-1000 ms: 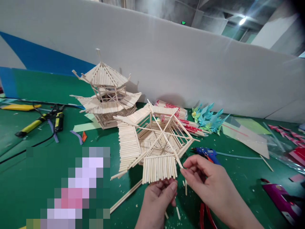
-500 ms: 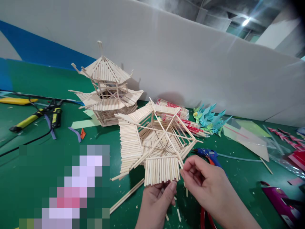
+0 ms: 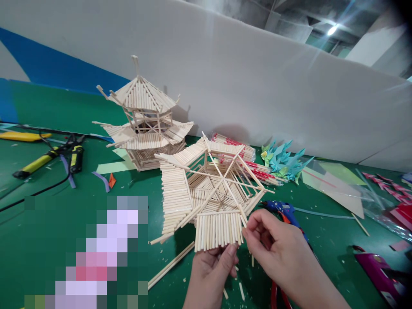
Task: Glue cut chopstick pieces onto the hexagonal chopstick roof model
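Observation:
A hexagonal roof frame of thin wooden sticks (image 3: 206, 193) lies on the green table in front of me. My left hand (image 3: 214, 266) grips the lower edge of its near panel from below, thumb up against the stick ends. My right hand (image 3: 277, 249) is closed in a pinch at the panel's right corner, fingertips on a short wooden stick (image 3: 244, 221) beside the panel. A finished two-tier stick pagoda (image 3: 143, 124) stands behind the frame.
A blue glue gun (image 3: 283, 210) lies just right of the frame. Loose sticks (image 3: 170, 264) and cut bits lie near my hands. Yellow-handled pliers (image 3: 48, 159) and a black cable are at left; paper cranes (image 3: 283, 161), wrapped chopsticks (image 3: 244, 154) and coloured paper at right.
The view has shifted slightly, and my right hand's fingertips have closed in on the panel's right corner. My left hand keeps its grip on the panel edge.

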`<state>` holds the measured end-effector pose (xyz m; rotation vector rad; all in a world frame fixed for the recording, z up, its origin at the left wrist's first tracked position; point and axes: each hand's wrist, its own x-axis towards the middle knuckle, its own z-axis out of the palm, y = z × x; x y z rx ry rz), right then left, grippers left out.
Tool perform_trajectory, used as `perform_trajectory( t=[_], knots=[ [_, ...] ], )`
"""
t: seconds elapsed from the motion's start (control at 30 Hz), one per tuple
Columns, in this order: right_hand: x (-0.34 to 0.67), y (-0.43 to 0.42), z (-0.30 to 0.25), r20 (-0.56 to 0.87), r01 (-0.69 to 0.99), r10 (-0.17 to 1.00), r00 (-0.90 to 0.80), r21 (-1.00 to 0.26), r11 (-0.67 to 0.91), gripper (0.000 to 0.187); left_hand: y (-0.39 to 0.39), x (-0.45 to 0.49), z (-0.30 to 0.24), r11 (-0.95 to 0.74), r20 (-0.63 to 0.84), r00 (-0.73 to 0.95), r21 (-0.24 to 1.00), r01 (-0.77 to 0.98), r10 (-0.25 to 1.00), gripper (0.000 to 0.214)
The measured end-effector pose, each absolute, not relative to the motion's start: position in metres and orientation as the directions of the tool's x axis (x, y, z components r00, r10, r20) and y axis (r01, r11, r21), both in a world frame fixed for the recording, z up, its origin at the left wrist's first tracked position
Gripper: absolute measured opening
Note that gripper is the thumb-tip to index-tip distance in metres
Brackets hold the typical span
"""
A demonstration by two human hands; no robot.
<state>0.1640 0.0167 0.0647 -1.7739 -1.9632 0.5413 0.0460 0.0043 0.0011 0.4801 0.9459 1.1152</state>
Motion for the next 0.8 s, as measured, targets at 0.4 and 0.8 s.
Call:
perform_trajectory(
  t=[0.4,0.8],
  knots=[
    [0.164,0.013,0.058,0.155,0.854,0.983,-0.101,-0.493,0.166,0.01,0.003,0.044,0.0,0.409,-0.378,0.176,0.726,-0.552,0.909,0.018],
    [0.167,0.01,0.053,0.149,0.857,0.988,-0.025,-0.506,0.098,0.017,0.003,0.047,-0.008,0.451,-0.382,0.245,0.694,-0.561,0.891,0.028]
  ],
)
